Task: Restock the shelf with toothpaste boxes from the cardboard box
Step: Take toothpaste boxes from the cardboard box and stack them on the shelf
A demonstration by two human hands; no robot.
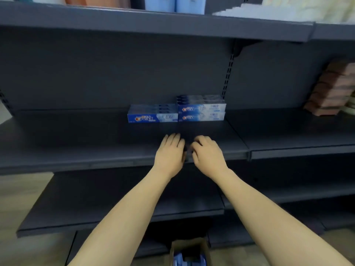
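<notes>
Head view: I look forward and down at a dark grey shelf [96,135] with both bare forearms stretched out over its front edge.
Left hand: my left hand [170,152] hovers palm down above the shelf front, fingers [172,138] straight and close together, holding nothing.
Right hand: my right hand [206,153] sits just beside the left, fingers [199,141] curled inward and downward — I cannot tell whether they hold something, since the gap between the hands is dark and blurred.
Toothpaste on shelf: blue and white toothpaste boxes [176,113] lie at the back of the shelf, well ahead of both hands; the left group is one layer high, the right group touching it is two layers high.
Cardboard box: the cardboard box [189,246] stands on the floor at the bottom edge of view, between my forearms, open — blue packs show inside.
Upper shelf: pale blue bottles [174,4] stand above.
Far right: a stack of brownish packs [332,89] sits on the neighbouring shelf bay.
</notes>
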